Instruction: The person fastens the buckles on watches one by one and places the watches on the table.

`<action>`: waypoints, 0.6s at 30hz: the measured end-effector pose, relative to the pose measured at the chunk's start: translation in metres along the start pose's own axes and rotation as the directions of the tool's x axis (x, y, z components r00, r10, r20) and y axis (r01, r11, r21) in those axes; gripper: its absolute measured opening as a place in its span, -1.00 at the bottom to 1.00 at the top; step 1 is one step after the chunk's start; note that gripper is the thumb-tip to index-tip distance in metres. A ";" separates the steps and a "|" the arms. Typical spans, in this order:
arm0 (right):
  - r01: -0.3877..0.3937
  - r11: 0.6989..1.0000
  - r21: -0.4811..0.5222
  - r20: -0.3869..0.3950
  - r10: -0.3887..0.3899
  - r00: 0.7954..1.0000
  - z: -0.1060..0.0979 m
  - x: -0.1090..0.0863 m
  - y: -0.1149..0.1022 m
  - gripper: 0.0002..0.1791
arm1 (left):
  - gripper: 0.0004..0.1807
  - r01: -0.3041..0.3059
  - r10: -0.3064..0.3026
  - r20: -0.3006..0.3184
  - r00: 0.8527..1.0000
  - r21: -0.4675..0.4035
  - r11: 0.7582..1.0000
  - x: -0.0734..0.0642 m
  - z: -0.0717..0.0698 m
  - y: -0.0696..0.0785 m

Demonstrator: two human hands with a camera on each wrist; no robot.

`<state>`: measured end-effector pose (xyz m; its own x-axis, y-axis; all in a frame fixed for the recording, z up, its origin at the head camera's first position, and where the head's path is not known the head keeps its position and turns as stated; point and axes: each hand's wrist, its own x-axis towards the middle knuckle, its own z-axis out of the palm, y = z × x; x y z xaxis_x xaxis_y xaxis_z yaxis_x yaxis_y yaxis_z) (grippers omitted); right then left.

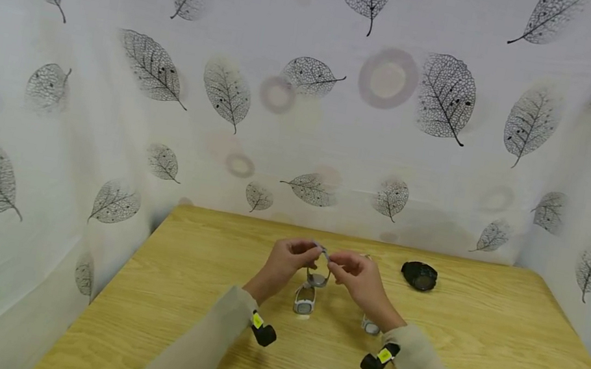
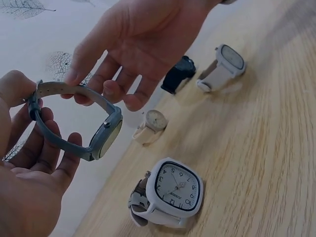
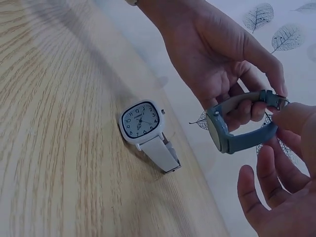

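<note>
Both hands hold up a grey-blue wristwatch point(image 1: 317, 279) above the table, its strap closed in a loop and its case hanging lowest. My left hand point(image 1: 283, 268) pinches the strap near the buckle point(image 2: 33, 106) with thumb and fingers. From the other side my right hand point(image 1: 364, 283) pinches the strap close to the buckle, its other fingers loosely bent. Below the held watch, a white square-faced watch point(image 1: 304, 305) rests on the table with its strap looped. Another white watch point(image 1: 370, 326) lies partly hidden under my right forearm.
A black watch point(image 1: 420, 276) lies toward the back right of the wooden table point(image 1: 185, 270). A small cream round watch point(image 2: 153, 123) is mostly hidden behind my right hand in the head view. A leaf-printed curtain point(image 1: 241, 155) borders the table's back and sides.
</note>
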<state>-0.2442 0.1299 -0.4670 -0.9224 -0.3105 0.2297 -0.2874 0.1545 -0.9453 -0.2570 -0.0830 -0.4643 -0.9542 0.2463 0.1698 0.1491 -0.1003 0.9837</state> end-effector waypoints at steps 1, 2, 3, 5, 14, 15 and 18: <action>0.006 1.000 -0.010 -0.004 -0.006 1.000 0.000 0.000 0.000 -0.64 | -0.67 -0.013 0.013 0.000 1.000 0.009 1.000 0.000 0.001 0.000; 0.011 1.000 -0.020 -0.010 -0.011 1.000 0.001 0.001 0.000 -0.65 | -0.69 -0.021 0.021 0.001 1.000 0.017 1.000 0.000 0.002 0.000; 0.016 0.999 -0.028 -0.015 -0.017 1.000 0.001 0.001 0.000 -0.66 | -0.70 -0.028 0.028 0.004 1.000 0.023 0.999 0.000 0.003 -0.001; 0.030 0.998 -0.049 -0.022 -0.031 0.999 0.002 0.001 0.000 -0.68 | -0.72 -0.035 0.034 0.007 0.999 0.040 0.999 -0.001 0.006 -0.001; 0.024 0.995 -0.097 -0.033 -0.027 0.999 0.001 0.001 -0.002 -0.64 | -0.78 -0.011 0.014 -0.040 0.999 0.069 0.998 -0.003 0.014 0.002; 0.028 0.993 -0.111 -0.037 -0.033 0.999 -0.001 0.001 -0.003 -0.62 | -0.78 -0.009 0.012 -0.041 0.999 0.073 0.997 -0.002 0.014 0.003; 0.050 0.985 -0.163 -0.045 -0.058 0.997 -0.008 0.006 -0.011 -0.60 | -0.80 -0.022 0.028 -0.046 0.999 0.120 0.992 -0.001 0.015 0.006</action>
<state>-0.2486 0.1342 -0.4530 -0.9150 -0.2760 0.2944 -0.3712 0.2894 -0.8823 -0.2515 -0.0692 -0.4578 -0.9605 0.1991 0.1945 0.2006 0.0110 0.9796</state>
